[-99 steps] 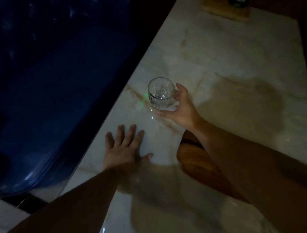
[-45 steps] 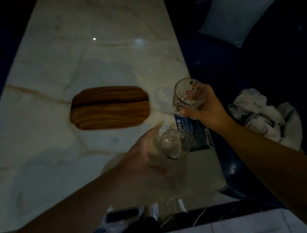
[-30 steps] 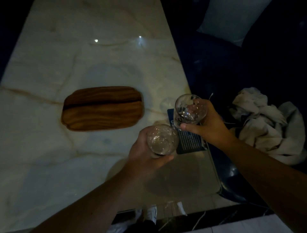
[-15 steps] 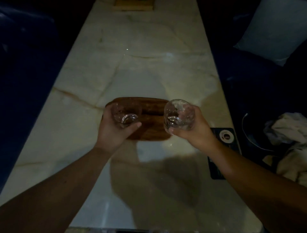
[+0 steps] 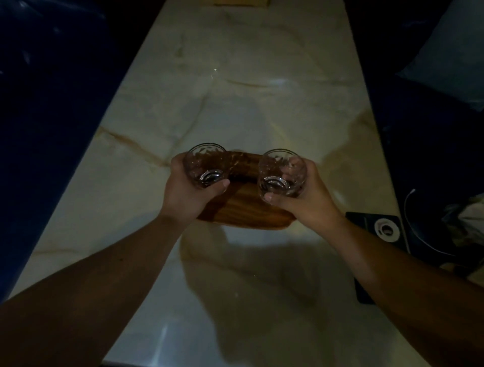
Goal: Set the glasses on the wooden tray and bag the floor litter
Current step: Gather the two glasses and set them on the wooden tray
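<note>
A brown wooden tray (image 5: 248, 213) lies on the pale marble table (image 5: 235, 99). My left hand (image 5: 190, 192) grips a clear tumbler (image 5: 205, 165) over the tray's left end. A second clear tumbler (image 5: 281, 171) is held in my right hand (image 5: 310, 197) over the tray's right end. Both glasses are upright and side by side; whether their bases touch the tray I cannot tell. My hands hide much of the tray. No floor litter shows.
A dark blue seat (image 5: 47, 118) runs along the table's left edge. At the right edge lies a black card with a white ring (image 5: 385, 230), with a crumpled pale cloth (image 5: 468, 217) and a pale cushion (image 5: 455, 49) beyond. A wooden block (image 5: 241, 2) sits at the far end.
My left hand picked up the second glass near the table's right edge. Both hands then carried the glasses over the wooden tray and now hold them lower and closer to it.
</note>
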